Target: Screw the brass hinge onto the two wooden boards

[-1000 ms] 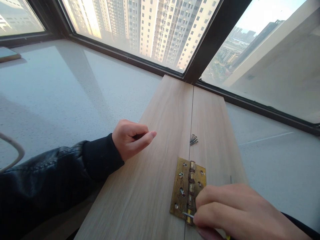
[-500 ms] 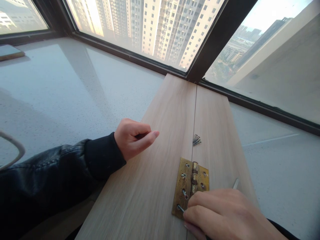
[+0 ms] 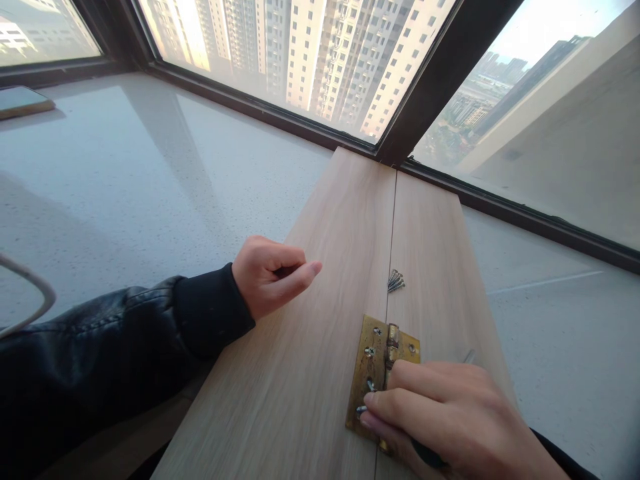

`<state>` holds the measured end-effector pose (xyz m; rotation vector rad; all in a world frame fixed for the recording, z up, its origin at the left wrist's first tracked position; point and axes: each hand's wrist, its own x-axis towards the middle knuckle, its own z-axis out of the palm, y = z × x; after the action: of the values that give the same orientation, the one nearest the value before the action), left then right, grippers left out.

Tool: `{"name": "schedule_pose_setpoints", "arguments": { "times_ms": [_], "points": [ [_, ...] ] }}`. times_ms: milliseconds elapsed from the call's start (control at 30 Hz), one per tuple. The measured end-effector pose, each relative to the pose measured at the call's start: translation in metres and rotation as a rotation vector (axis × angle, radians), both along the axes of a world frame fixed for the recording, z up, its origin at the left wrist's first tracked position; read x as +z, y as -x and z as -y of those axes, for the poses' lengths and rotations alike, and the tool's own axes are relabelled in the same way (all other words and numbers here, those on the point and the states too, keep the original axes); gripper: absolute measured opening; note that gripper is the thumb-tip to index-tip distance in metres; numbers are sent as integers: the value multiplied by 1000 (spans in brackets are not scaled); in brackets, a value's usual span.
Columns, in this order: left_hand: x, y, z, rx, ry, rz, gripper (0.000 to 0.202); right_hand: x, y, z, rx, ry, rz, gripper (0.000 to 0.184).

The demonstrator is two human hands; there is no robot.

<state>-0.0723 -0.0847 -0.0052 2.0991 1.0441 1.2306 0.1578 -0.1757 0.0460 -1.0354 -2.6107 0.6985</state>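
Note:
A brass hinge [image 3: 367, 373] lies open across the seam between two pale wooden boards [image 3: 330, 267]. Several screws sit in the holes of its left leaf, some leaning. My right hand [image 3: 450, 413] covers much of the right leaf, and its thumb and forefinger close on a screw [image 3: 361, 411] at the lowest left hole. A thin metal shaft [image 3: 469, 357] shows beyond this hand and a dark handle [image 3: 427, 456] beneath it, apparently a screwdriver tucked in the palm. My left hand [image 3: 273, 277], loosely closed with nothing visible inside, rests by the left board's edge.
Loose screws [image 3: 396, 281] lie in a small bunch by the seam, beyond the hinge. The boards reach the dark window frame [image 3: 395, 157] across a speckled white sill [image 3: 240, 160]. A flat rectangular object [image 3: 25, 103] lies far left, and a pale cable [image 3: 43, 290] curves in nearer.
My right hand has moved slightly up over the hinge, and the screw in its fingertips now stands more upright at the lowest hole. My left hand keeps its pose.

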Motion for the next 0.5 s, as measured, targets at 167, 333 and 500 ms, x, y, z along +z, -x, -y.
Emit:
{"name": "schedule_pose_setpoints", "arguments": {
  "times_ms": [167, 333, 500],
  "points": [
    [0, 0, -1, 6, -9, 2, 44, -2, -3, 1, -15, -7, -20, 51],
    [0, 0, 0, 0, 2, 0, 44, -5, -7, 3, 52, 36, -21, 47],
    [-1, 0, 0, 2, -6, -2, 44, 1, -10, 4, 39, 6, -20, 38]
  ]
}}
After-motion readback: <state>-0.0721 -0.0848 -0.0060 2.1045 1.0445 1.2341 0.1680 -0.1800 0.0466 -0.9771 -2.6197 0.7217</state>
